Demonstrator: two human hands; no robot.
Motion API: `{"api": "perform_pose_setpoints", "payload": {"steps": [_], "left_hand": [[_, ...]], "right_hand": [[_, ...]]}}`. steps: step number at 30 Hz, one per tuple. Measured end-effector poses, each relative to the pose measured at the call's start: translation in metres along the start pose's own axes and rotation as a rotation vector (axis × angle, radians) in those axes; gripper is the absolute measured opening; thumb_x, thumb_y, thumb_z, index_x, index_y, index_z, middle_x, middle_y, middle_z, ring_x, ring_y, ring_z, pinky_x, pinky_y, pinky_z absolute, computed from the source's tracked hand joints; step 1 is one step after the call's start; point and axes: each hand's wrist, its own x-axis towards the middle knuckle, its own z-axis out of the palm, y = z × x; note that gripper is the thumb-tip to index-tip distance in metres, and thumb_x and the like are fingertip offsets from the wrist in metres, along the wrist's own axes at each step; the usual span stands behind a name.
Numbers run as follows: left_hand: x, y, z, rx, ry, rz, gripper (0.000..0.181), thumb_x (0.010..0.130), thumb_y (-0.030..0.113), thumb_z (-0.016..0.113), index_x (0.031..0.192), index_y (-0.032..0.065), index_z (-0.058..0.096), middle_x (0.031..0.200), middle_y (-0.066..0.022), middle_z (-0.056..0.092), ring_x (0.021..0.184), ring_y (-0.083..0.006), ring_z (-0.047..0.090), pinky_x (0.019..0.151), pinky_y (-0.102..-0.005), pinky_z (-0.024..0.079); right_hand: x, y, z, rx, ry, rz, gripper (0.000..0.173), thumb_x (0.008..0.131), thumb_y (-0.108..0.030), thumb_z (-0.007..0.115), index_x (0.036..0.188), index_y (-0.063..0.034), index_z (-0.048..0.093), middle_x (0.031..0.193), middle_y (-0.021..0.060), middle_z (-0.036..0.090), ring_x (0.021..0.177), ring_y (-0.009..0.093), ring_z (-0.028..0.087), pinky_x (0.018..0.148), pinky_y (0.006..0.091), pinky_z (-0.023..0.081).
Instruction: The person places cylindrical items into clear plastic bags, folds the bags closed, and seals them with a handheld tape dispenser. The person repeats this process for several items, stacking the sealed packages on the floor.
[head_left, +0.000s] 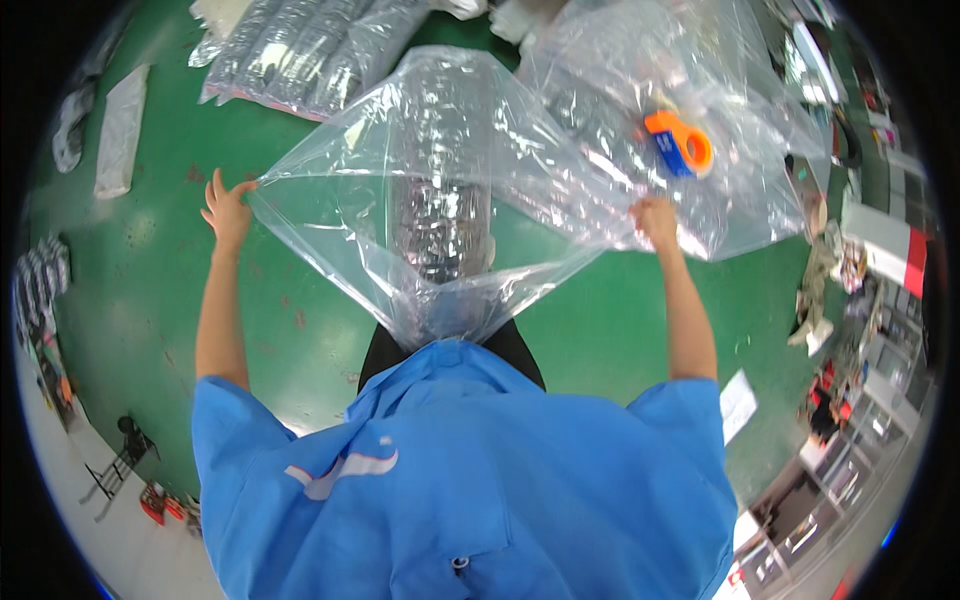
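Note:
A large clear plastic bag (330, 202) is stretched wide in front of me, its mouth towards my body. With my left hand (229, 206) I pinch one corner of its edge, thumb against finger and the other fingers spread. The opposite edge is gripped in my right hand (656, 221). Inside or beneath the bag lies a long bundle in shiny wrapping (442, 217); the layers do not show which. Right of it, an orange and blue tape dispenser (679, 144) rests on another plastic-covered bundle (600, 120).
More plastic-wrapped bundles (300, 60) lie on the green floor (300, 300) at the upper left, near a pale flat package (122, 135). A white sheet (739, 405) is on the floor at the right. A black chair (124, 457) stands at the lower left.

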Motion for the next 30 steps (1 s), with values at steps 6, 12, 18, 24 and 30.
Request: {"api": "perform_pose_setpoints", "payload": {"steps": [6,12,18,24,30], "left_hand": [[-0.139,0.135,-0.073,-0.462,0.642,0.188,0.038,0.079,0.007,0.053,0.116,0.0049,0.049,0.129,-0.0215,0.038,0.121,-0.0353,0.034,0.098,-0.0480,0.029],[-0.241,0.262,0.026,-0.360,-0.293,0.662,0.062,0.076,0.033,0.064,0.133,0.0171,0.044,0.146,-0.0063,0.027,0.136,-0.0350,0.017,0.105,-0.0606,0.014],[-0.203,0.295,0.019,-0.421,-0.238,0.748,0.067,0.075,0.032,0.064,0.133,0.0070,0.041,0.145,-0.0176,0.025,0.135,-0.0366,0.018,0.106,-0.0592,0.014],[-0.075,0.326,0.027,-0.376,-0.037,0.714,0.058,0.078,0.019,0.055,0.129,-0.0050,0.040,0.141,-0.0204,0.030,0.135,-0.0357,0.020,0.108,-0.0497,0.017],[-0.065,0.317,0.033,-0.430,0.025,1.003,0.055,0.074,0.015,0.057,0.125,-0.0033,0.043,0.127,-0.0188,0.042,0.114,-0.0321,0.041,0.102,-0.0451,0.030]], "right_hand": [[-0.001,0.030,-0.010,0.382,-0.133,0.104,0.019,0.074,-0.013,0.055,0.071,0.0036,0.065,0.046,0.0093,0.052,0.032,0.011,0.040,0.031,0.0248,0.027],[0.016,0.021,0.001,0.487,-0.140,0.167,0.019,0.074,-0.012,0.055,0.074,0.0038,0.065,0.048,0.0108,0.055,0.034,0.014,0.045,0.035,0.0273,0.034],[-0.024,-0.076,0.036,-0.237,0.384,-0.557,0.061,0.065,-0.009,0.071,0.121,-0.0002,0.047,0.121,0.0194,0.049,0.115,0.036,0.045,0.097,0.0433,0.036],[-0.014,-0.204,0.165,-0.253,0.294,-0.870,0.055,0.068,-0.015,0.063,0.119,-0.0024,0.048,0.118,0.0162,0.050,0.111,0.033,0.047,0.091,0.0439,0.038],[0.037,-0.209,0.128,-0.442,0.101,-0.973,0.019,0.069,-0.010,0.059,0.087,-0.0068,0.053,0.081,0.0063,0.059,0.065,0.023,0.062,0.054,0.0340,0.047]]}}
